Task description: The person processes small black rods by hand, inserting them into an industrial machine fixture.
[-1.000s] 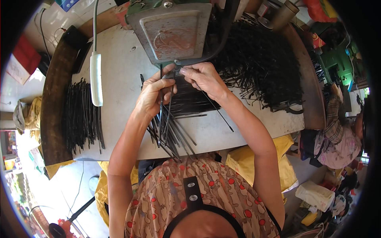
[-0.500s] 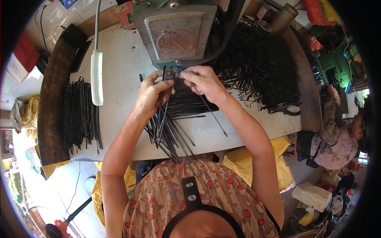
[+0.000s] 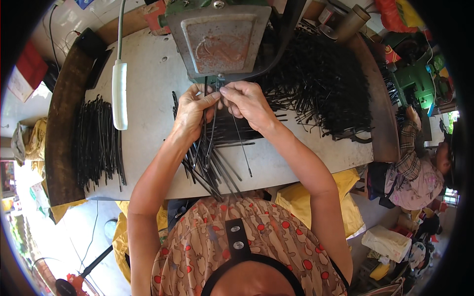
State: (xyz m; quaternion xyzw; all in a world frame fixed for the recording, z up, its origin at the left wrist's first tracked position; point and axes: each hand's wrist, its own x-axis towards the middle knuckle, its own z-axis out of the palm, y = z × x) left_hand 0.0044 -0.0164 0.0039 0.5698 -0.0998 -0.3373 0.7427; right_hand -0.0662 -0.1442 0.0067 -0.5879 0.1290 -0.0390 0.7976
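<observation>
Under the grey-fronted machine head (image 3: 219, 47), my two hands are almost touching. My left hand (image 3: 196, 109) is closed on thin black strips, which stick out above and below its fingers. In a pinch, my right hand (image 3: 249, 104) grips another thin black strip (image 3: 242, 143), whose lower end dangles over the worktable. Below my left hand, a loose bundle of black strips (image 3: 207, 170) fans out toward the table's near edge. More strips (image 3: 232, 129) lie flat behind and below my hands. The fingertips partly hide the machine's lower tip.
A row of black strips (image 3: 99, 143) lies on the left of the pale worktable (image 3: 148, 163). A large tangled heap of strips (image 3: 321, 79) covers the right. A white lamp (image 3: 120, 96) hangs over the left side. Another person's plaid sleeve (image 3: 409, 143) shows at far right, beside a green machine (image 3: 419, 93).
My right hand has moved left, close against my left hand. The strip in it has swung left and hangs more upright. My left hand has shifted slightly right.
</observation>
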